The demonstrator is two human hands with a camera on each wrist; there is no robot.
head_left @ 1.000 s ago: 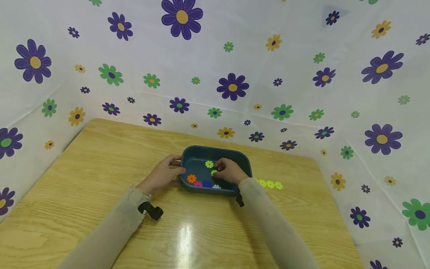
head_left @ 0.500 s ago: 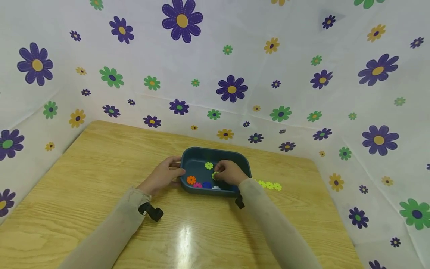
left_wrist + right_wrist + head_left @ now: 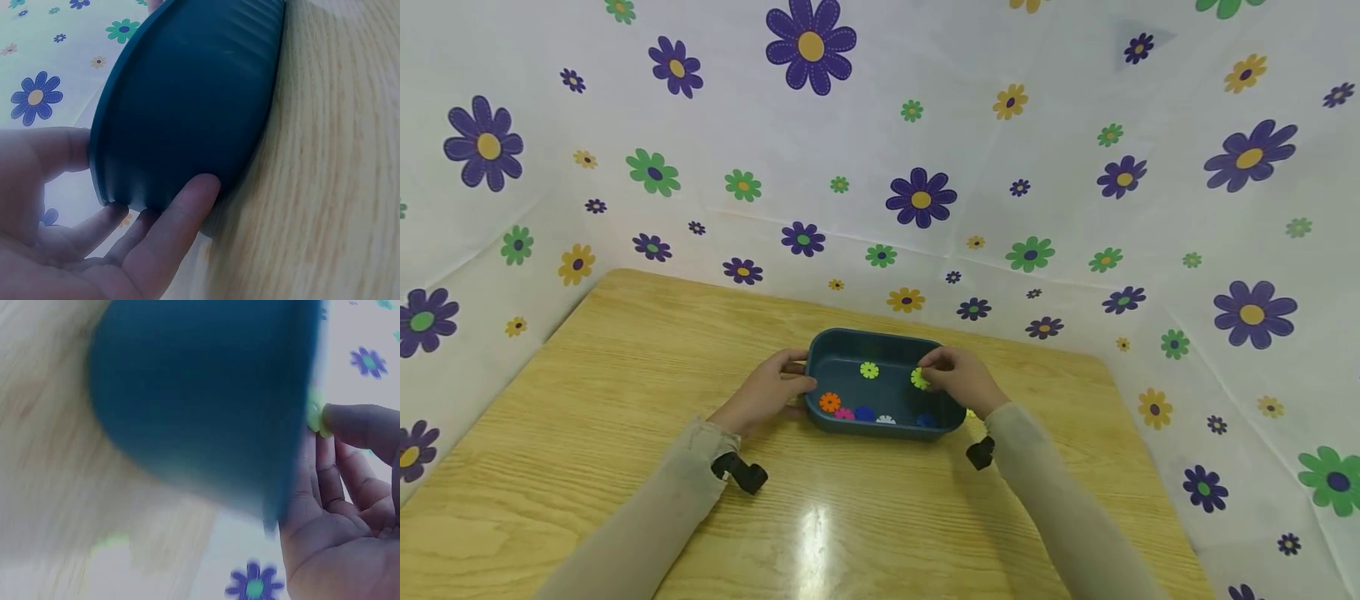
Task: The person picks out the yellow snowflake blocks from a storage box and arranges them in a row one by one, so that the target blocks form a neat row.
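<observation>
My right hand (image 3: pixel 966 382) reaches over the right end of the dark blue tub (image 3: pixel 872 431), its fingers narrow, pinching one yellow notched disc (image 3: pixel 919 378) between thumb and fingertips. From the right wrist I see that disc up by the tub's rim; whether it touches the rim I cannot tell. My left hand (image 3: pixel 767 392) grips the tub's left end, thumb at the rim and the other fingers against the outside of the wall. The tub stands on the wooden desk (image 3: pixel 700 358). Inside it, a second yellow disc (image 3: pixel 869 370) lies apart towards the far side, while along the near side sit an orange disc (image 3: pixel 830 402), a pink disc (image 3: pixel 844 414), a blue disc (image 3: pixel 864 413) and a white disc (image 3: pixel 886 420), with another blue piece (image 3: pixel 927 421) further right. A bit of yellow (image 3: pixel 971 413) peeks out on the desk between the tub and my right sleeve (image 3: pixel 1052 483), mostly hidden. Behind the desk hangs a white flowered cloth (image 3: pixel 850 150).
</observation>
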